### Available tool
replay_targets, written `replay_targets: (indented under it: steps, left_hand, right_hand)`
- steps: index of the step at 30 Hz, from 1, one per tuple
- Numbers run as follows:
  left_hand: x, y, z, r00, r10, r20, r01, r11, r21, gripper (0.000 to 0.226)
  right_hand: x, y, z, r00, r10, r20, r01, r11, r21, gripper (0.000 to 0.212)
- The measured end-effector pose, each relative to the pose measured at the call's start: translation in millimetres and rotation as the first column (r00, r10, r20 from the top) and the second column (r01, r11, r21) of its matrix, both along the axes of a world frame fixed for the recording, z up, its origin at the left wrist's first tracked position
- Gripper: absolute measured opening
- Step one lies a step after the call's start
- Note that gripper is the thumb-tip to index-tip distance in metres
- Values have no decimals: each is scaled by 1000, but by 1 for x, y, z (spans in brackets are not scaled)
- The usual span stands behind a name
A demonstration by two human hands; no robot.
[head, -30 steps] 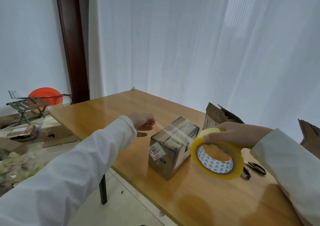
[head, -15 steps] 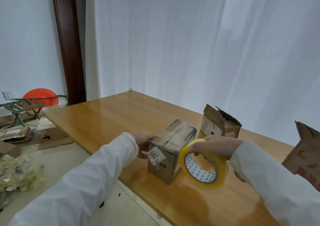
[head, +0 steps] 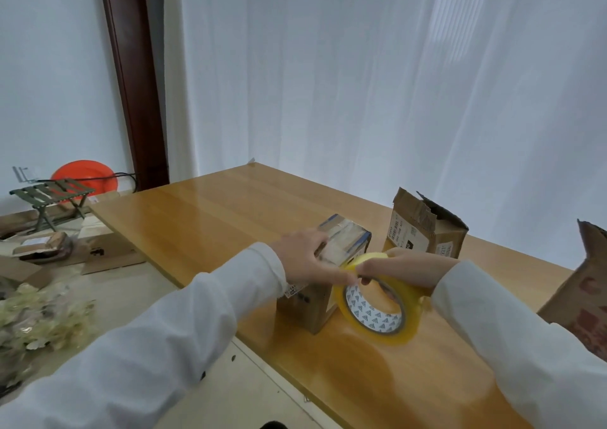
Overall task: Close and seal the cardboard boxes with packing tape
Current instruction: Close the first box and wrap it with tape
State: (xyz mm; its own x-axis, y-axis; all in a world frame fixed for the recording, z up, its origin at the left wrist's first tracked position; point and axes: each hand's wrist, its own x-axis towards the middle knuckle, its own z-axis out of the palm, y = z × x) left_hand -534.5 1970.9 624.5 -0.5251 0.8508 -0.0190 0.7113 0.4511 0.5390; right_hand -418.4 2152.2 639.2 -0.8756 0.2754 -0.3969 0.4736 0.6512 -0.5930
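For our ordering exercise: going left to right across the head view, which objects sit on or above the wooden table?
Small taped box → yellow tape roll → open cardboard box → torn box at the right edge.

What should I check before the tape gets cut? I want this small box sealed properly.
1. Tape roll gripped by right hand: ok.
2. Left hand steadying small box: ok.
3. Flaps closed, tape across the top: ok.
4. Tape end stuck down the side: cannot tell, hands hide it.
5. Scissors within reach: cannot tell, none visible.
6. Open box behind awaits sealing: not ok.
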Motion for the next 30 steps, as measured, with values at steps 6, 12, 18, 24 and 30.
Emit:
replay_targets:
  steps: [6, 12, 18, 24, 30]
  left_hand:
    - [-12, -4, -30, 919, 48, -391, -59, 998, -16, 80]
    - [-35, -15, -29, 976, 96, -195, -65, 985, 159, 66]
    - [-47, -16, -40, 963, 270, 19, -263, 917, 301, 56]
    - [-59, -11, -50, 931, 320, 177, -364, 853, 374, 47]
    - [-60, -8, -61, 811, 408, 419, -558, 754, 346, 32]
  right_hand:
    - [0, 3, -13, 998, 5, -61, -14, 989, -146, 49]
    - [7, -2, -20, 996, 79, 48, -72, 987, -143, 70]
    - [-9, -21, -15, 997, 39, -69, -51, 984, -172, 65]
    - [-25, -30, -15, 985, -152, 79, 158, 984, -82, 72]
    - [-39, -41, -20, 973, -201, 117, 201, 980, 12, 100]
